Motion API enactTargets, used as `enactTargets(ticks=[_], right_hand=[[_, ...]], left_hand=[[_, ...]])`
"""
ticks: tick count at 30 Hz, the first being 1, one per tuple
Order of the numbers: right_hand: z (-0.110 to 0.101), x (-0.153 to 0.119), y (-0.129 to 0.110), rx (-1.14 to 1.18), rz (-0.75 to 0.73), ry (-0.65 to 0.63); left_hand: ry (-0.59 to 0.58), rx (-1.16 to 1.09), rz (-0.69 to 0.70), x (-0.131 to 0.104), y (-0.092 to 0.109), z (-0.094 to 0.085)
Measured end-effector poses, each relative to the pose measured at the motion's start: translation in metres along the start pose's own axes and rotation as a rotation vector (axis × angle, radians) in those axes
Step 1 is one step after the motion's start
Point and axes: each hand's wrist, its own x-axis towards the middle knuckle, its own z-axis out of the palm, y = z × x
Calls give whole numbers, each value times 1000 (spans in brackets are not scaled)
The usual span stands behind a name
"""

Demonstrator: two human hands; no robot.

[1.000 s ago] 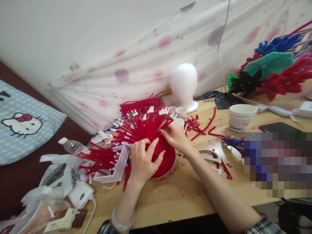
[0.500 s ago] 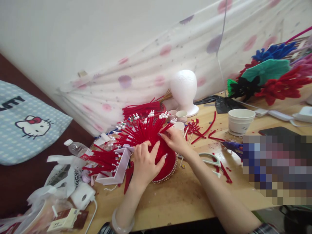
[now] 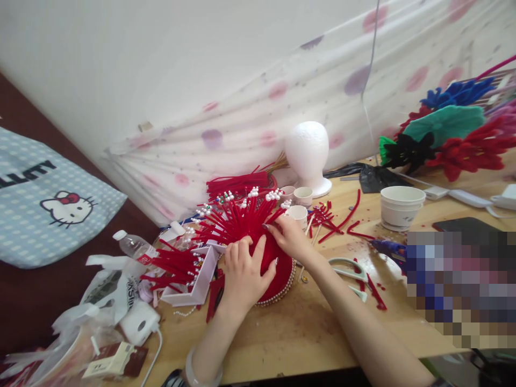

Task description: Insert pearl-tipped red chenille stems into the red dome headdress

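A red velvet headpiece, edged with small beads, lies on the table and carries a fan of red chenille stems tipped with white pearls. My left hand rests on its near left side, fingers spread and thumb stretched out over the velvet. At the base of the fan's right side, my right hand is closed, thumb and fingers pinching a red chenille stem. The fingers partly hide where that stem meets the headpiece. More pearl-tipped stems lie across a white open box left of my hands.
A white foam head stands behind the headpiece, near small paper cups. Pale-handled scissors, red scraps and a blue glue gun lie right. A bottle, plastic bags and a white adapter crowd the left.
The whole view has shifted slightly, so things appear a little lower and further right. Both hands keep nearly the same places on the headpiece.
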Motion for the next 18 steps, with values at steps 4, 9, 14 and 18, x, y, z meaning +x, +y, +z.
enactTargets(ticks=[4, 9, 14, 18], right_hand=[[0, -1, 1, -4, -3, 1], [-1, -1, 0, -7, -7, -1], [-1, -1, 0, -1, -12, -10], [-1, -1, 1, 2, -9, -13]], left_hand=[[-13, 21, 2, 1, 1, -1], [-3, 46, 14, 3, 2, -2], [-16, 74, 27, 5, 3, -4], [-22, 87, 23, 5, 3, -5]])
